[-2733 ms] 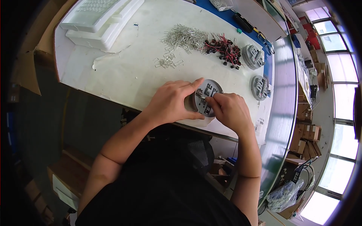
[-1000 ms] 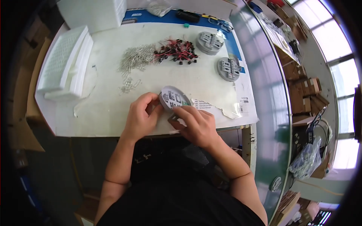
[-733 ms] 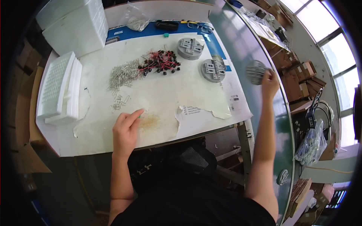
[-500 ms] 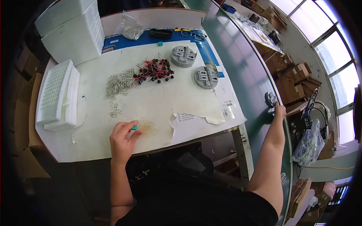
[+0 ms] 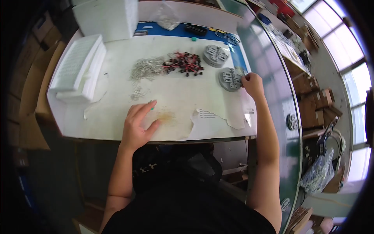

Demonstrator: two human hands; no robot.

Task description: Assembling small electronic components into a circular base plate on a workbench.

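My right hand (image 5: 254, 84) pinches the right edge of a round grey fixture (image 5: 229, 79) topped with metal blocks, on the paper-covered table (image 5: 113, 121). Behind it sits a second round grey fixture (image 5: 215, 55) of the same kind. My left hand (image 5: 136, 124) hovers over the table's near edge, thumb and fingers apart. Something small and green (image 5: 152, 106) shows at its fingertips; whether it is worn or held I cannot tell. Farther in lie a heap of small black parts with red wires (image 5: 183, 63) and a pile of thin silvery metal pieces (image 5: 146, 68).
White foam trays (image 5: 78, 68) stand at the left, with white foam boxes (image 5: 105, 19) behind. A clear bag (image 5: 168, 19), a black case (image 5: 196, 29) and glasses (image 5: 230, 38) lie at the back. Along the right runs a green conveyor belt (image 5: 269, 66) carrying another round fixture (image 5: 291, 121).
My right hand has left the round fixture on the belt and moved left to the nearer one on the table. My left thumb and fingers have spread farther apart. The view has shifted.
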